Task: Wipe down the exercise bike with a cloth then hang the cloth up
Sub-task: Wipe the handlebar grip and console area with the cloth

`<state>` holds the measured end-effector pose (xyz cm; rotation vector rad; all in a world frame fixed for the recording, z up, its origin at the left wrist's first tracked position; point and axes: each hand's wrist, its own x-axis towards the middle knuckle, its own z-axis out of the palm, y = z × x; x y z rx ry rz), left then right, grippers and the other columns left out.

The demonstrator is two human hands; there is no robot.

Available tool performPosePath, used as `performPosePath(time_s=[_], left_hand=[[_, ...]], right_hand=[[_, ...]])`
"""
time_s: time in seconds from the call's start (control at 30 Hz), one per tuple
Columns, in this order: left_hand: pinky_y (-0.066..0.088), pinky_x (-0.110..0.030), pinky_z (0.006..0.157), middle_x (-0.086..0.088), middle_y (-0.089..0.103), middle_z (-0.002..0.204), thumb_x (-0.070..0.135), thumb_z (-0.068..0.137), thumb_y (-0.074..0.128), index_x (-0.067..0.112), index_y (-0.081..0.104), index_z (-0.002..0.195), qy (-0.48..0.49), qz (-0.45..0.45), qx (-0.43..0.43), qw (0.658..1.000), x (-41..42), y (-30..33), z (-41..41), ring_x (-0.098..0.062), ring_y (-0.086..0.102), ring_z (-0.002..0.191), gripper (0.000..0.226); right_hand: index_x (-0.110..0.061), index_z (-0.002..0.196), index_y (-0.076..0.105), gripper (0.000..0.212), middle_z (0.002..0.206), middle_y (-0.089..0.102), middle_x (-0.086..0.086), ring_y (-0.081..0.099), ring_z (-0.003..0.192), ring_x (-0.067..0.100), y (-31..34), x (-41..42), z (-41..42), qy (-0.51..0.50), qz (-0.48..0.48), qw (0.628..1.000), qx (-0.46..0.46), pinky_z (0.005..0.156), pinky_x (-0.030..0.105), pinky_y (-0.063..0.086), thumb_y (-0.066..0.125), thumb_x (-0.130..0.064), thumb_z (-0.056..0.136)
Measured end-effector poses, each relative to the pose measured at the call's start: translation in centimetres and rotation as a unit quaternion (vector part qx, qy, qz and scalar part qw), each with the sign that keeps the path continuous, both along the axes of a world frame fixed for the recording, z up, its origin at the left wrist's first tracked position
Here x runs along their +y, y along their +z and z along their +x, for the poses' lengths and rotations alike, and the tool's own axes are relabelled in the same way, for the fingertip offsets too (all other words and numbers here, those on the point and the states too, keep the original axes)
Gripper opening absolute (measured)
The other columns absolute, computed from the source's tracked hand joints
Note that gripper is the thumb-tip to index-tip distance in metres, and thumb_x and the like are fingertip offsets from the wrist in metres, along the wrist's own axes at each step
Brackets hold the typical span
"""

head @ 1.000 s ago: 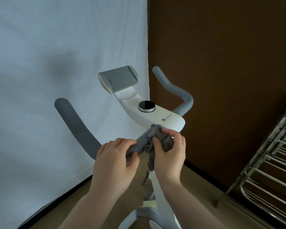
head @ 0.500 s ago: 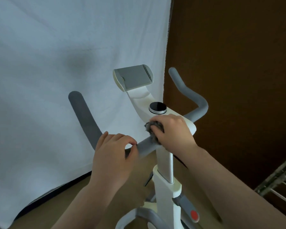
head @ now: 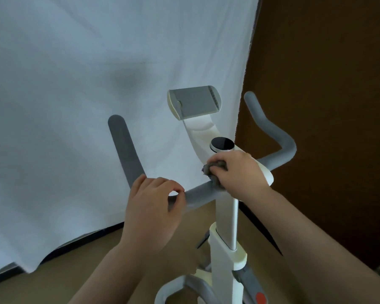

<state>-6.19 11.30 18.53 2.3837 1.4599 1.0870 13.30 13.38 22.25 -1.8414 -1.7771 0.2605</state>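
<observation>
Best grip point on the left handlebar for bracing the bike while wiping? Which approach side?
Judging by its shape, grip the near straight run of the left handlebar, from above, fingers curling over the top. That part lies level and bare; beyond the bend it rises steeply. The left hand grips it there; the right hand presses the cloth.

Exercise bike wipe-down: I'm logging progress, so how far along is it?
Done: nothing shows as finished. In hand: the right hand presses the bunched grey cloth on the white console just below the round dial, while the left hand grips the left handlebar. Left: the tablet holder, right handlebar and post, then hanging the cloth.
</observation>
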Motion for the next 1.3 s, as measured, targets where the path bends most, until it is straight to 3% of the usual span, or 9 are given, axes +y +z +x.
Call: performPosePath(time_s=[0.13, 0.33, 0.47, 0.57, 0.8, 0.97, 1.1, 1.23, 1.3], left_hand=[[0.037, -0.036, 0.105, 0.013, 0.069, 0.078, 0.035, 0.086, 0.048, 0.028, 0.071, 0.082, 0.012, 0.005, 0.007, 1.000, -0.2, -0.4, 0.1, -0.005, 0.059, 0.071, 0.024], [0.017, -0.031, 0.115, 0.015, 0.069, 0.082, 0.042, 0.086, 0.037, 0.030, 0.071, 0.086, 0.026, -0.003, 0.003, 1.000, -0.6, -0.6, 0.4, -0.002, 0.058, 0.076, 0.036], [0.021, -0.041, 0.116, 0.017, 0.068, 0.090, 0.044, 0.085, 0.041, 0.031, 0.069, 0.095, 0.008, -0.005, 0.015, 1.000, -1.2, -0.4, 0.5, -0.003, 0.060, 0.083, 0.033], [0.026, -0.050, 0.114, 0.015, 0.069, 0.092, 0.046, 0.083, 0.047, 0.030, 0.070, 0.098, -0.011, 0.003, 0.036, 0.999, -1.0, -0.2, 0.6, -0.005, 0.062, 0.085, 0.032], [0.017, -0.047, 0.117, 0.019, 0.068, 0.093, 0.043, 0.083, 0.053, 0.033, 0.069, 0.098, -0.044, 0.006, 0.079, 0.996, -0.4, 0.7, 0.8, -0.004, 0.063, 0.089, 0.024], [0.022, -0.050, 0.114, 0.018, 0.067, 0.095, 0.041, 0.085, 0.045, 0.031, 0.068, 0.101, -0.051, 0.016, 0.064, 0.996, -0.9, 0.2, -0.3, -0.006, 0.062, 0.092, 0.030], [0.015, -0.048, 0.117, 0.017, 0.066, 0.099, 0.040, 0.084, 0.045, 0.029, 0.067, 0.105, -0.057, 0.015, 0.057, 0.997, -1.1, -0.4, -1.4, -0.008, 0.060, 0.097, 0.033], [0.010, -0.043, 0.118, 0.017, 0.066, 0.101, 0.035, 0.083, 0.055, 0.028, 0.066, 0.107, -0.067, 0.017, 0.061, 0.996, -1.0, -0.7, -2.0, -0.008, 0.060, 0.099, 0.027], [0.009, -0.042, 0.118, 0.017, 0.065, 0.101, 0.030, 0.084, 0.063, 0.029, 0.066, 0.106, -0.066, 0.015, 0.058, 0.996, -0.8, -0.6, -2.2, -0.009, 0.059, 0.100, 0.022]], right_hand=[[-0.020, 0.090, 0.074, 0.021, 0.089, 0.071, -0.003, 0.062, 0.086, 0.021, -3.2, -2.3, -1.6, 0.001, 0.177, 0.984, -0.021, 0.081, 0.043, 0.053, 0.053, -0.019, 0.088], [-0.020, 0.118, 0.065, 0.037, 0.120, 0.062, -0.003, 0.053, 0.114, 0.016, -5.8, -5.1, -1.8, -0.091, 0.265, 0.954, 0.106, 0.097, 0.030, 0.045, 0.073, -0.015, 0.082], [-0.024, 0.120, 0.062, 0.048, 0.127, 0.051, -0.008, 0.045, 0.121, 0.007, -7.4, -6.8, -3.9, -0.097, 0.271, 0.937, 0.197, 0.100, 0.024, 0.042, 0.078, -0.008, 0.077], [-0.020, 0.114, 0.062, 0.046, 0.117, 0.053, -0.007, 0.052, 0.115, 0.011, -7.2, -6.4, -3.1, -0.144, 0.299, 0.909, 0.251, 0.094, 0.039, 0.052, 0.077, 0.000, 0.075], [-0.031, 0.102, 0.054, 0.047, 0.110, 0.047, -0.013, 0.053, 0.107, 0.008, -8.0, -6.6, -5.1, -0.197, 0.293, 0.876, 0.329, 0.086, 0.041, 0.054, 0.079, -0.003, 0.074], [-0.041, 0.097, 0.044, 0.057, 0.105, 0.046, -0.012, 0.050, 0.101, -0.003, -7.7, -7.4, -8.6, -0.195, 0.303, 0.878, 0.315, 0.081, 0.014, 0.047, 0.076, 0.001, 0.075], [-0.036, 0.101, 0.050, 0.047, 0.104, 0.056, -0.010, 0.058, 0.100, 0.006, -7.9, -7.1, -7.5, -0.242, 0.273, 0.833, 0.415, 0.084, 0.034, 0.055, 0.079, -0.009, 0.076], [-0.032, 0.100, 0.056, 0.045, 0.104, 0.053, -0.015, 0.054, 0.101, -0.002, -6.9, -7.9, -9.9, -0.197, 0.298, 0.878, 0.319, 0.079, 0.012, 0.049, 0.078, -0.001, 0.075], [-0.030, 0.100, 0.059, 0.045, 0.105, 0.054, -0.017, 0.055, 0.103, 0.000, -6.6, -7.7, -8.7, -0.197, 0.290, 0.891, 0.290, 0.082, 0.017, 0.051, 0.078, 0.000, 0.073]])
